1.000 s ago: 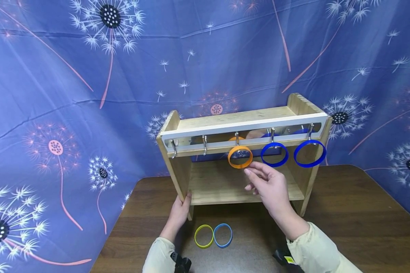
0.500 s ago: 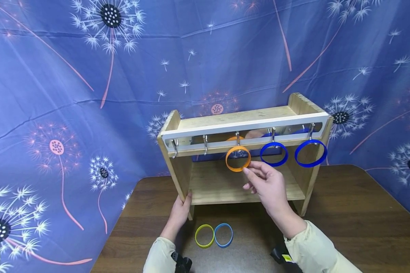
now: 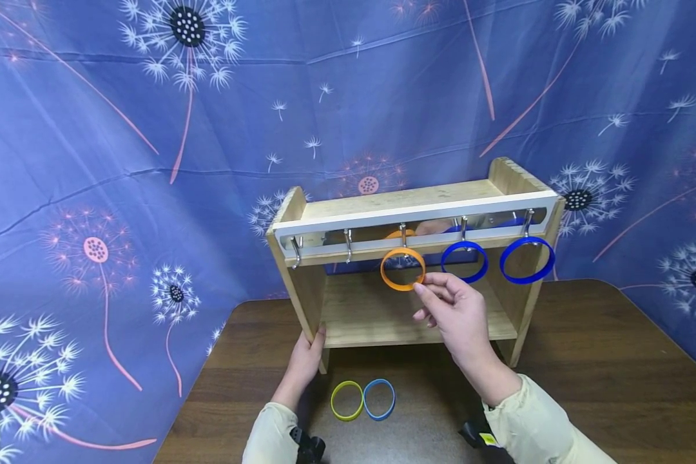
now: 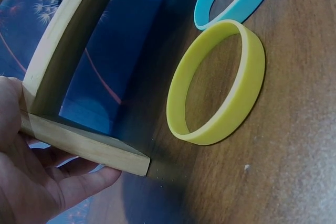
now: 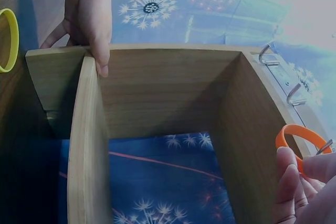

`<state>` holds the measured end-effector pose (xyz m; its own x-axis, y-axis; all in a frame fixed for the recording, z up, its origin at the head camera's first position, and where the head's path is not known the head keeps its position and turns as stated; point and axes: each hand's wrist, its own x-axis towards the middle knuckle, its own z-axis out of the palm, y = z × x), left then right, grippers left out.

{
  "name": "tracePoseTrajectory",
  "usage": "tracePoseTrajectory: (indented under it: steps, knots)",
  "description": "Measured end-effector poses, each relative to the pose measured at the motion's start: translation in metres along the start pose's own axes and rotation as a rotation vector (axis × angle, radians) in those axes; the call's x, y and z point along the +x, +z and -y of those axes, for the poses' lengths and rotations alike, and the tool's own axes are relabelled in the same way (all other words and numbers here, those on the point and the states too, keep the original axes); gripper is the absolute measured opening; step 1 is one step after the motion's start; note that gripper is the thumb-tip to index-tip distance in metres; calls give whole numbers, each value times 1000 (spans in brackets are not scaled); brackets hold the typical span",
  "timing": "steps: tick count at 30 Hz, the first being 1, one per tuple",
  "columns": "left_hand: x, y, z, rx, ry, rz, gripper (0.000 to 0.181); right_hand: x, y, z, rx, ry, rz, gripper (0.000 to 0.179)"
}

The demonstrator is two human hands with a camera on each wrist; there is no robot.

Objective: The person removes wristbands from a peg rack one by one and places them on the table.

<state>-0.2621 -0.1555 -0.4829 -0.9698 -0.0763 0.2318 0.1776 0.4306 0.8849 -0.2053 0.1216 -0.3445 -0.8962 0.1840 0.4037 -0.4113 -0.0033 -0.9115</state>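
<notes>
An orange silicone wristband point(image 3: 385, 276) is pinched at its lower right edge between the thumb and fingers of my right hand point(image 3: 463, 320). Its top lies right at the middle hook point(image 3: 404, 234) of the rack's metal rail. In the right wrist view the orange band overlaps a hook tip. My left hand point(image 3: 303, 362) grips the lower left side panel of the wooden rack point(image 3: 417, 322), thumb inside and fingers outside, as the left wrist view shows. Two blue wristbands point(image 3: 526, 281) hang from the two hooks on the right.
A yellow wristband point(image 3: 333, 411) and a light blue wristband point(image 3: 392, 401) lie side by side on the wooden table point(image 3: 591, 361) before the rack. Two bare hooks point(image 3: 348, 246) are on the rail's left. A dandelion-print cloth point(image 3: 255, 96) hangs behind.
The right hand, pinching the orange wristband, has shifted slightly left, and the band's lower part has swung left under the hook. The left hand and rack have stayed in place.
</notes>
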Motion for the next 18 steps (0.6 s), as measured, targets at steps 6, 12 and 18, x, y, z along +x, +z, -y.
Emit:
tracePoseTrajectory:
  steps: [6, 12, 18]
  knots:
    - [0, 0, 0, 12, -6, -3, 36, -2, -1, 5, 7, -24, -16, 20]
    - [0, 0, 0, 13, -3, -2, 36, -4, -1, 8, 47, -38, -29, 19]
    - [0, 1, 0, 8, -6, -3, 38, -7, -3, 11, 55, -51, -24, 19]
